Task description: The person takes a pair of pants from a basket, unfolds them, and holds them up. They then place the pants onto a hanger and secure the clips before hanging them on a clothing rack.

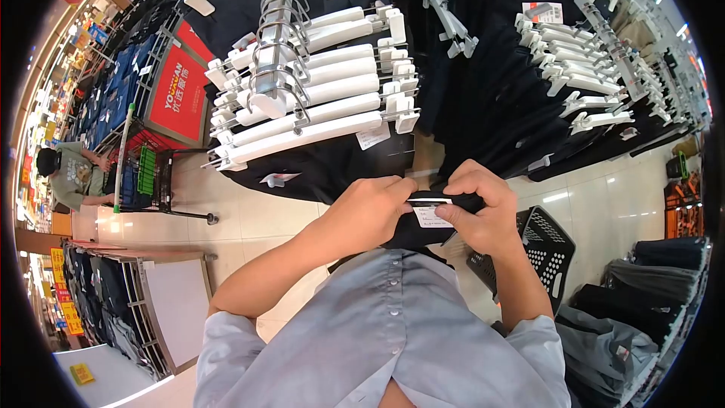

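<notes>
A pair of black trousers (411, 235), folded at the waistband, is held in front of my chest. My left hand (364, 213) grips its left side with the fingers curled over the top edge. On the other side, my right hand (485, 208) pinches the fabric, its thumb lying on a white printed label (429, 216). Just beyond my hands, dark trousers hang from white clip hangers (317, 98) on a metal rail arm (268, 98). More white hangers (570, 60) carry dark garments on the right.
A black perforated basket (555, 245) stands on the floor by my right forearm. At left, a person (74, 177) is beside a shopping cart (162, 174). Racks of folded trousers (113, 295) line the lower left, and grey and dark garments (615, 340) hang at lower right.
</notes>
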{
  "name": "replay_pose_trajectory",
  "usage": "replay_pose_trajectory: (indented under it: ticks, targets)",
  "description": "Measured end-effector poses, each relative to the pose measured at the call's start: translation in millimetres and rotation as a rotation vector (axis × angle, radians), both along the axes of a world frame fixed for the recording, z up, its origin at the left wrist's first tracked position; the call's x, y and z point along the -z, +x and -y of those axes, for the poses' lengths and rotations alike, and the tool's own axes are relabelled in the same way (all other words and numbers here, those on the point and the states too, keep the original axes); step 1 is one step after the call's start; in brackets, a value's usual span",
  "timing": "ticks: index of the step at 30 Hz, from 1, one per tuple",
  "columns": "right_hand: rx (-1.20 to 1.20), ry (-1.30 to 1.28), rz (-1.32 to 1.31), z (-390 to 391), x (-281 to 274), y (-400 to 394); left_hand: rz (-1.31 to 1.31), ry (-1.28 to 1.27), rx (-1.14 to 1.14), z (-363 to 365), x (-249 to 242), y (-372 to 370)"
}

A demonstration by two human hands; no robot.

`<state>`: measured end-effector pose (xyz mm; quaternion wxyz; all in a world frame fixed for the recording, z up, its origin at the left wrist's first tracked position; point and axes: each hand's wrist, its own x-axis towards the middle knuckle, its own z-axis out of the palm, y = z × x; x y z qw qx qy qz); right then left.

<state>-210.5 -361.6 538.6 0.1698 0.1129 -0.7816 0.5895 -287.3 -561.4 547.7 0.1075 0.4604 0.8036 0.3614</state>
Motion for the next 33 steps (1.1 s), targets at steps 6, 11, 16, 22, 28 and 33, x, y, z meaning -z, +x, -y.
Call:
replay_pose_trajectory:
  ticks: [6, 11, 16, 22, 28, 33]
  targets:
    - [-0.040, 0.321, 0.074, -20, -29, -3, -0.006, -0.069, -0.001, -8, -9, -4]
    - [-0.027, 0.835, 0.034, -14, -63, -8, -0.031, -0.130, 0.026, -22, -14, 1]
    - [-0.023, 0.857, -0.049, -3, -48, -14, 0.065, -0.108, -0.013, -27, -27, 5]
    - [-0.043, 0.779, -0.097, 0, -44, -14, 0.126, 0.091, -0.039, -11, -17, 5]
    - [-0.112, 0.828, -0.125, 1, -51, -12, 0.162, 0.040, -0.099, 17, -12, 5]
    - [-0.121, 0.840, -0.133, 4, -54, -10, -0.005, 0.149, -0.059, 24, -7, 5]
